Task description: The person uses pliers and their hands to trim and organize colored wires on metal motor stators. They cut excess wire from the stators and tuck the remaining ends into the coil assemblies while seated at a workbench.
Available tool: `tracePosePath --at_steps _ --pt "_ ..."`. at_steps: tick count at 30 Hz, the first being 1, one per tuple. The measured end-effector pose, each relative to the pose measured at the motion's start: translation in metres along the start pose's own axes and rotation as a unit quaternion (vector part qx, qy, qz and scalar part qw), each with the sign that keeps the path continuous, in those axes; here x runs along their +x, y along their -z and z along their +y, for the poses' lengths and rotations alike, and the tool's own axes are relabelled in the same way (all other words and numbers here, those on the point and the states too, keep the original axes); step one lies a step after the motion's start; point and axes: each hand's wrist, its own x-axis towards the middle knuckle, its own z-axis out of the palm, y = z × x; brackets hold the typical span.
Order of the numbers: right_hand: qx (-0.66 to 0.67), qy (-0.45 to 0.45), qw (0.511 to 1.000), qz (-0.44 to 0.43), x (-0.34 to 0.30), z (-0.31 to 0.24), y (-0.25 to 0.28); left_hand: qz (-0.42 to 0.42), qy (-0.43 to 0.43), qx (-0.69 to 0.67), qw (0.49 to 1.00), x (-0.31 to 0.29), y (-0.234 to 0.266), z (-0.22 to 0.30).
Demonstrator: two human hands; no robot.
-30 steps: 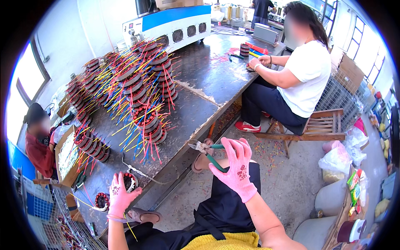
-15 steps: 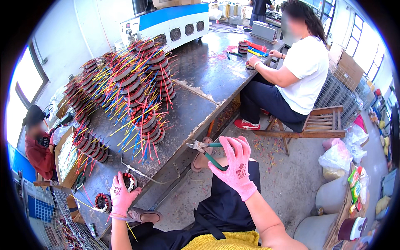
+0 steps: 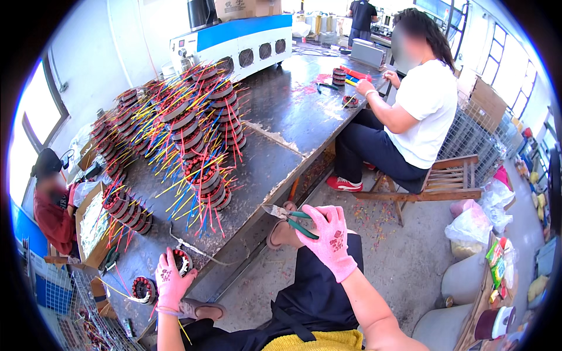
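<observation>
In my pink-gloved right hand (image 3: 331, 241) is a pair of green-handled cutting pliers (image 3: 291, 216), held above my lap beyond the table edge. Their metal jaws point left, and the handles sit fairly near each other. My gloved left hand (image 3: 172, 283) grips a ring-shaped motor stator (image 3: 184, 262) at the near edge of the table, thumb and forefinger at its rim. Part of that ring is hidden behind the glove. Just left of this hand lies a second stator (image 3: 143, 289) with red windings, a white band and loose wires.
Tall stacks of wired stators (image 3: 186, 128) cover the table's left half. A blue-and-white machine (image 3: 240, 50) stands behind. Across the table corner sits a co-worker in white (image 3: 430, 99), with a stator (image 3: 350, 102) nearby. Another person (image 3: 55, 205) is at far left, beside an open carton (image 3: 93, 228).
The pliers' handles have come closer together, and my right hand has shifted slightly down. My left hand stays at the stator. The co-worker's hands have lifted off the stator on the table.
</observation>
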Motion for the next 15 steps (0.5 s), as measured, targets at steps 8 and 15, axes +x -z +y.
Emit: tracePosePath --at_steps 8,15 --pt "-0.079 0.059 0.995 0.028 0.021 0.015 0.003 -0.003 0.002 -0.004 1.0 -0.002 0.002 -0.002" --pt "-0.083 0.024 0.996 -0.007 0.033 0.041 0.003 0.008 -0.006 -0.009 1.0 0.004 -0.003 0.003"
